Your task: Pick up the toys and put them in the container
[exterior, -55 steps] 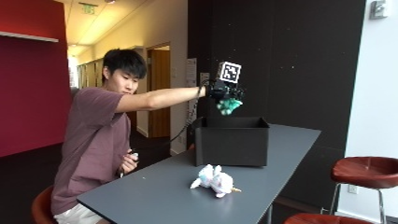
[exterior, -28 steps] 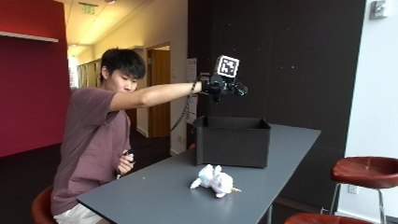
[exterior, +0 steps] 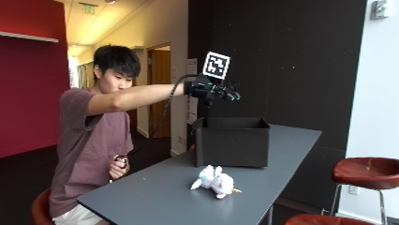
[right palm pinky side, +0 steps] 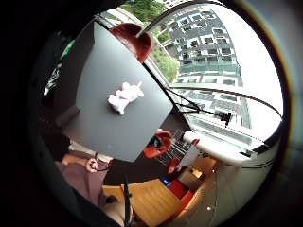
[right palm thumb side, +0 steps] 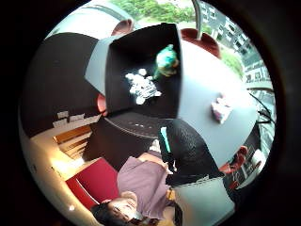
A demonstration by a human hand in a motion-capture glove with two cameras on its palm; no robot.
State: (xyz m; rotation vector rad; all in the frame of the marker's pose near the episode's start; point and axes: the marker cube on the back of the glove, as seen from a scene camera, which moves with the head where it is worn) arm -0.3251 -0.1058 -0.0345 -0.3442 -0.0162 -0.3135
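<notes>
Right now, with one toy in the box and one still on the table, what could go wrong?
1. The white plush toy lies close to the table edge nearest the outside camera; a clumsy reach might knock it off.
2. The gloved right hand hangs above the black container; swinging down toward the plush, the arm might bump the container's rim.
3. The green toy lies by the container wall, so a shove could tip it out.

A dark grey table [exterior: 162,197] carries two things. A black open-topped container [exterior: 232,142] stands toward its far end. A white plush toy [exterior: 214,181] lies nearer, well apart from it.
</notes>
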